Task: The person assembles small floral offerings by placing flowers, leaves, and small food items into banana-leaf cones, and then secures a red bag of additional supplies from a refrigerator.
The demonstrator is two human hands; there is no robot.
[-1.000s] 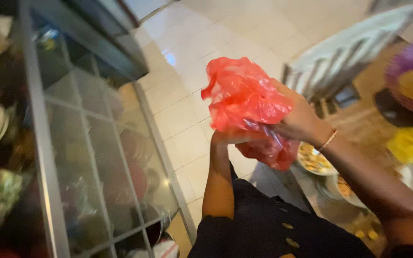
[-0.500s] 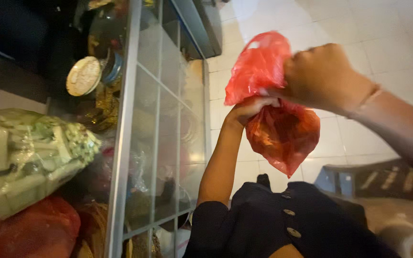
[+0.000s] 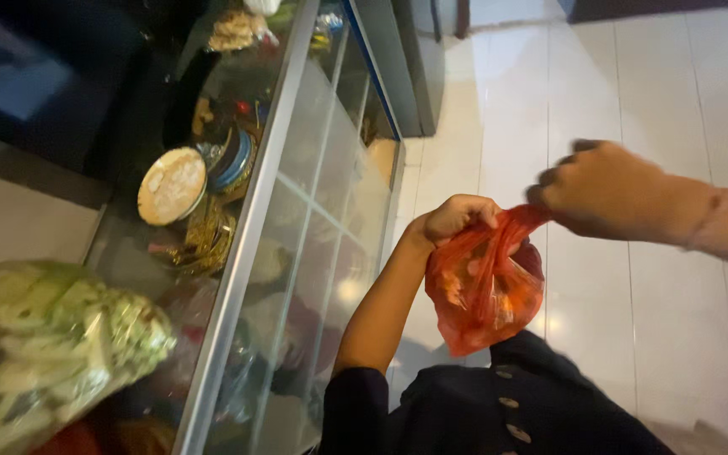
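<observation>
A red-orange plastic bag [image 3: 484, 291] with something inside hangs in front of my dark buttoned top [image 3: 499, 404]. My left hand [image 3: 458, 217] grips the bag's top edge on the left side. The right side of that edge is pinched by my right hand [image 3: 608, 187], which is blurred and wears a thin bracelet at the wrist. The bag's mouth is stretched between the two hands. What lies inside the bag is only dimly visible through the plastic.
A glass display cabinet [image 3: 297, 227] with a metal frame stands to my left. On it sit a clear bag of pale green snacks [image 3: 44, 337], a round lidded tin [image 3: 172, 185] and other packets. White floor tiles [image 3: 634, 84] lie to the right.
The view has swung from the chairs and table toward the cabinet. The bag has dropped from held high and bunched to hanging low, its top pulled taut between my hands.
</observation>
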